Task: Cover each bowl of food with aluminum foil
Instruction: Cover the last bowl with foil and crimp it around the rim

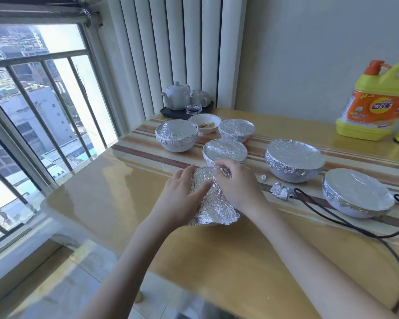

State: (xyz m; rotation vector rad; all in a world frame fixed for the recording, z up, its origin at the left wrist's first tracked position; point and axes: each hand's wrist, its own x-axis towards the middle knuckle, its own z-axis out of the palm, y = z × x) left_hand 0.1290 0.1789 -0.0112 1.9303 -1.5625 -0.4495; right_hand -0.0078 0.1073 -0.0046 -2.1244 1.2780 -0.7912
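Note:
A crumpled sheet of aluminum foil lies over a bowl in the middle of the table, its near edge flaring loose. My left hand presses flat against the foil's left side. My right hand pinches the foil at its far top edge. Several foil-covered bowls stand around: one at far left, one at the back, one just behind my hands, and two larger ones to the right. A small white bowl with pieces of food stands uncovered at the back.
Foil scraps lie right of my hands, next to a dark cord looping to the table's right edge. A tea set on a black tray sits at the back; a yellow detergent jug far right. A window is left.

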